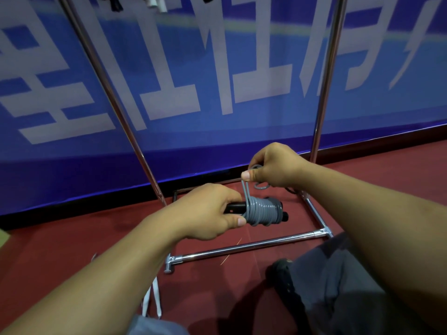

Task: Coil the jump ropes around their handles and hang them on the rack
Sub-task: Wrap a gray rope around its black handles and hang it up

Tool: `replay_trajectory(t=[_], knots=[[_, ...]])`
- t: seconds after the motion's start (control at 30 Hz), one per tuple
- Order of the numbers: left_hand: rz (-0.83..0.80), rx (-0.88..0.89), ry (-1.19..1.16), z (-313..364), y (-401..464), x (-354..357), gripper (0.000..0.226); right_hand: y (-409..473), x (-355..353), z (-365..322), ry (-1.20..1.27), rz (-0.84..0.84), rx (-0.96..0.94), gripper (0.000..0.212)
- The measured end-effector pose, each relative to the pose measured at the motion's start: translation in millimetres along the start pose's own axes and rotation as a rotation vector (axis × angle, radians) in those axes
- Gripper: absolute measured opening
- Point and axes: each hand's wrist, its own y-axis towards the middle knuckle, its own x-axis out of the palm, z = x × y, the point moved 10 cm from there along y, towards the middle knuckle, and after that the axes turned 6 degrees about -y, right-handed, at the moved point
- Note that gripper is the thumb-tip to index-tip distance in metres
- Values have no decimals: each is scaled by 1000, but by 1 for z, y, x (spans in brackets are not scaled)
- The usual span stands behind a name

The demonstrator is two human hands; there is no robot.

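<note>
Left hand [205,211] grips the black handles [235,207] of a jump rope, fingers curled round them, thumb tip pressed against the near edge of the grey coil [262,211]. Handles lie roughly level, held in the air over the red floor [212,286], just in front of the rack [244,249] base bar. Looks like two handles side by side; second end cap pokes out past the coil on the far side from the left hand.

Right hand [273,166] is above the coil, nearer the rack's upright, pinching the doubled grey rope [246,192] between thumb and fingers. A short loop sticks out below that fist. Two strands run taut from the pinch down to the coil.

Step, judged: winding nearly finished, only a short tail left to tuck. Hanging not yet done.

Handling, judged: rope is a smooth plastic-coated cord, light, springy, a bit slippery, so turns will want to unwind if tension drops. Keep the thumb on the last turn, keep the strands tight. Handles are rigid, best place to hold. Hang by the leftover loop or wedge the tail under a turn first.

Other: blue banner [217,68] with large white characters behind the rack; white straps [152,303] on the floor near the left forearm; dark items at the rack top, too cut off to identify.
</note>
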Motion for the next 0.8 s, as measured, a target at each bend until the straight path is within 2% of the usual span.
replay_trajectory(t=[0.13,0.3,0.43,0.53,0.63,0.7,0.8], knots=[[11,-13,-95,2,-6,-2,24,3,0,1,34,0,-5,22],[-22,-44,-561,1,-18,-7,15,0,5,-2,239,-94,-26,21],[18,-2,-829,7,-24,-18,13,0,8,-8,490,-193,-45,31],[60,45,-993,8,-23,-25,18,-3,9,-14,627,-266,-82,17],[120,56,-1166,6,-20,-32,30,-8,11,-13,550,-239,-16,26],[173,37,-1331,3,-18,-35,31,-9,17,-18,607,-275,-11,8],[271,-41,-1583,-6,-17,-38,27,-9,22,-22,647,-311,21,29]])
